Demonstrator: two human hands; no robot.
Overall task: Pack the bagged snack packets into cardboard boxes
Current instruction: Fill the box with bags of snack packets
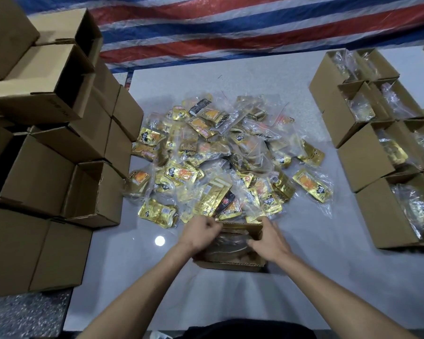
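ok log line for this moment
phase: packing | left hand: grips open box at far-left corner | right hand: grips its right wall | bag: inside box | snack pile: beyond box

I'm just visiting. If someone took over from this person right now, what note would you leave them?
Left hand: curled at the left rim of the box; grip unclear.
Right hand: holds its right rim, fingers inside.
A bag already lies in this box.
Done: filled boxes on the right.
Left: the pile of bags in the middle; empty boxes wait on the left.
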